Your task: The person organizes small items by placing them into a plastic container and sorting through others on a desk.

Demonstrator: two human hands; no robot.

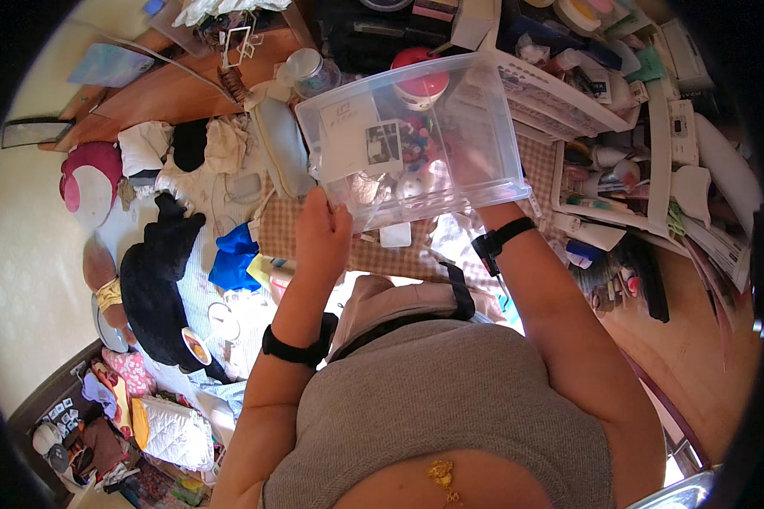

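A clear plastic storage box (437, 199) is tilted above a checked cloth. My left hand (323, 227) is closed on its near left corner. My right hand (477, 161) shows hazily through the clear plastic at the box's right side and holds the box there; its fingers are not distinct. A white printed sheet with a dark picture (382, 146) appears through the left part of the box. Small colourful items (416, 144) show in the middle, and whether they lie in the box or behind it I cannot tell.
A brown checked cloth (289, 233) covers the surface below. A pale pouch (282, 140) and a lidded clear jar (310, 72) stand left of the box, a red-topped container (420, 81) behind it. White drawers full of small goods (611, 182) are at right. A black plush (153, 293) lies left.
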